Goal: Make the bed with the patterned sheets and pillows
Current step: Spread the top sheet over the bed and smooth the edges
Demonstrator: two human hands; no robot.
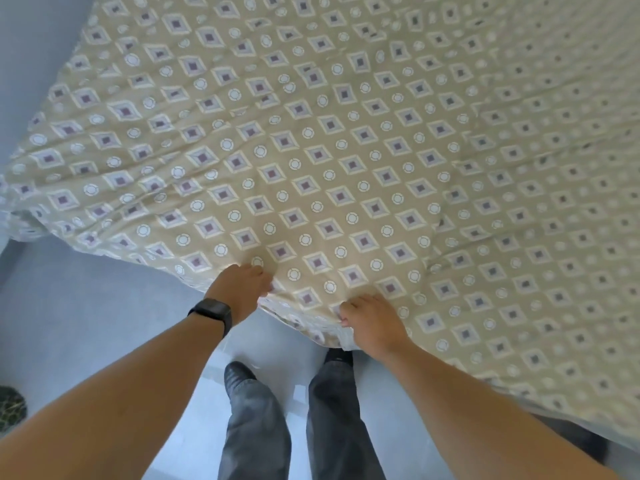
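Observation:
A beige patterned sheet [346,140] with purple diamonds and white circles spreads over the bed and fills most of the view. Its near corner hangs toward me. My left hand [242,289], with a black watch on the wrist, pinches the sheet's edge at that corner. My right hand [372,323] grips the same edge a little to the right, fingers curled into the bunched fabric. No pillows are in view.
A pale grey floor [86,323] lies below and to the left of the bed. My legs and dark shoes [239,372] stand right at the bed corner. A dark green patterned object [12,407] sits at the left edge of the floor.

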